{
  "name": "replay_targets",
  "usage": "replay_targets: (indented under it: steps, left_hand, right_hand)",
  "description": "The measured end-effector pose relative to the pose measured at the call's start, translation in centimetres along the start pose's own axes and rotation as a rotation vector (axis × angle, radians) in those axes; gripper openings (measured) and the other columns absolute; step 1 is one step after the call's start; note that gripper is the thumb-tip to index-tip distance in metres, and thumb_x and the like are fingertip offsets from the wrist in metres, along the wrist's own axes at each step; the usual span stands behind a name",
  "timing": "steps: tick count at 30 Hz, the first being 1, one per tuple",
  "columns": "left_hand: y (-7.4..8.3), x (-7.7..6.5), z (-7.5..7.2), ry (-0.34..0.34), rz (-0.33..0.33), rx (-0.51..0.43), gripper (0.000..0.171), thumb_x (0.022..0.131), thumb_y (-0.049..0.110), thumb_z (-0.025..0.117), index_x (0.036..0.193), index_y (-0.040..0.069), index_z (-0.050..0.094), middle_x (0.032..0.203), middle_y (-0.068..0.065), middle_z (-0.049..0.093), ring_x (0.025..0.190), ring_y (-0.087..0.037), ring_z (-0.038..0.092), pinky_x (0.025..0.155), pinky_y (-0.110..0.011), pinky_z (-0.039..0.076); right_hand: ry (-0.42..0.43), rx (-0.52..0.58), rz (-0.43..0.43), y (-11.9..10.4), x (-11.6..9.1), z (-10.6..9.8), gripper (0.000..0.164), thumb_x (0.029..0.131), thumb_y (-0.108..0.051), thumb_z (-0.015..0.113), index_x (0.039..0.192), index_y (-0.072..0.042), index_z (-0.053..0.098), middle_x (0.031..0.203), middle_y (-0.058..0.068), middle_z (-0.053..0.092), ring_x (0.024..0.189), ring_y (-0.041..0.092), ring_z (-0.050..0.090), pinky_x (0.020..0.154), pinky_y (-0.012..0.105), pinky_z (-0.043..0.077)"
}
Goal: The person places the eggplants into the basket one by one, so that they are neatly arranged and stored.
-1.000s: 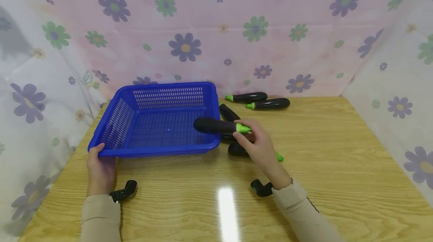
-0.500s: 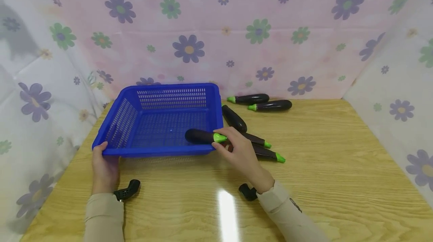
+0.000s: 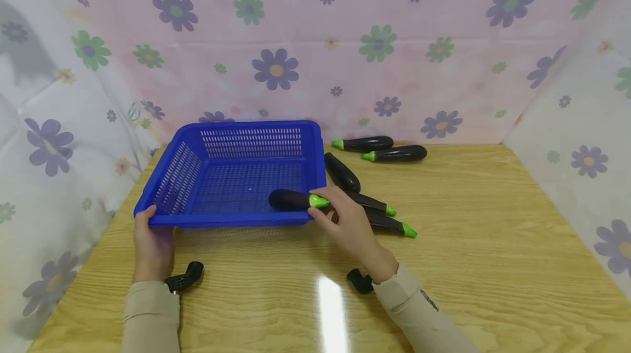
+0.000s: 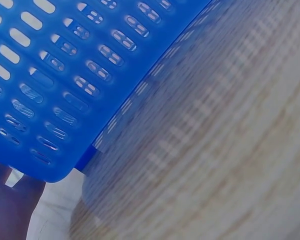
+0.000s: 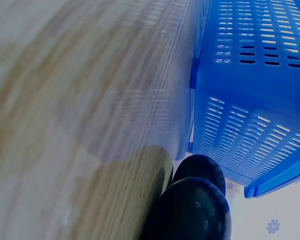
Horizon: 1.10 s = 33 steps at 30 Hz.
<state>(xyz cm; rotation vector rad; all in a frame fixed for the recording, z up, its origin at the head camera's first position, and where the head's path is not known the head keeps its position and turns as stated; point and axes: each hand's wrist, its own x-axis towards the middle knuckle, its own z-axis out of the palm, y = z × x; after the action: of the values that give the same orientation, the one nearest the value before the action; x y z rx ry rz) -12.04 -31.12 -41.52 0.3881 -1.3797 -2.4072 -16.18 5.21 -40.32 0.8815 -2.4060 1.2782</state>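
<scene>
My left hand [image 3: 151, 249] grips the front left corner of a blue plastic basket [image 3: 231, 221], its thumb over the rim. My right hand [image 3: 349, 227], at the basket's front right corner, pinches a dark purple eggplant [image 3: 290, 200] by its green stem end. The eggplant's rounded body lies inside the basket, near the front wall; whether it touches the bottom I cannot tell. In the left wrist view, the slotted basket wall [image 4: 70, 150] fills the upper left. The right wrist view shows the basket's outside [image 5: 235, 82] and two eggplant ends [image 5: 195, 215] below it.
Right of the basket, three eggplants lie close by: one slanted eggplant [image 3: 343, 173] and two partly behind my right hand. Further back, an eggplant [image 3: 366, 143] and another eggplant [image 3: 397, 153] lie by the flowered cloth [image 3: 315, 29]. The wooden table [image 3: 493, 243] extends to the right.
My right hand has moved left and down with the eggplant, bringing its body into the basket. The left hand still holds the corner. Little differs over the last half second.
</scene>
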Motion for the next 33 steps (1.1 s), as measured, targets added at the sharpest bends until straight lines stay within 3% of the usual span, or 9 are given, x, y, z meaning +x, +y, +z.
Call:
replay_targets:
  steps: [8, 23, 33]
  left_hand:
    - [-0.01, 0.21, -0.18, -0.007, 0.007, -0.052, 0.051, 0.093, 0.028, 0.039, 0.140, 0.021, 0.021, 0.144, 0.001, 0.030, 0.133, -0.015, 0.026, 0.110, -0.026, 0.016]
    - [-0.14, 0.25, -0.07, -0.009, 0.022, -0.082, 0.046, 0.093, 0.025, 0.040, 0.137, 0.019, 0.027, 0.141, -0.001, 0.036, 0.129, -0.015, 0.032, 0.106, -0.026, 0.020]
    - [-0.21, 0.30, -0.01, 0.008, 0.009, -0.077, 0.049, 0.092, 0.025, 0.041, 0.138, 0.020, 0.026, 0.143, -0.001, 0.034, 0.131, -0.016, 0.029, 0.108, -0.026, 0.019]
  right_hand:
    - [-0.011, -0.015, -0.068, 0.03, 0.21, 0.21, 0.035, 0.091, -0.029, 0.056, 0.123, -0.014, 0.055, 0.114, -0.001, 0.057, 0.073, 0.004, 0.053, 0.058, 0.021, 0.049]
    - [-0.019, -0.023, -0.043, -0.07, 0.20, 0.17, 0.026, 0.090, -0.028, 0.058, 0.112, -0.014, 0.062, 0.116, -0.001, 0.056, 0.072, 0.004, 0.055, 0.058, 0.019, 0.048]
    - [0.012, -0.128, -0.134, 0.14, 0.12, 0.24, 0.027, 0.092, -0.024, 0.055, 0.114, -0.011, 0.063, 0.118, 0.000, 0.057, 0.063, 0.003, 0.053, 0.053, 0.015, 0.042]
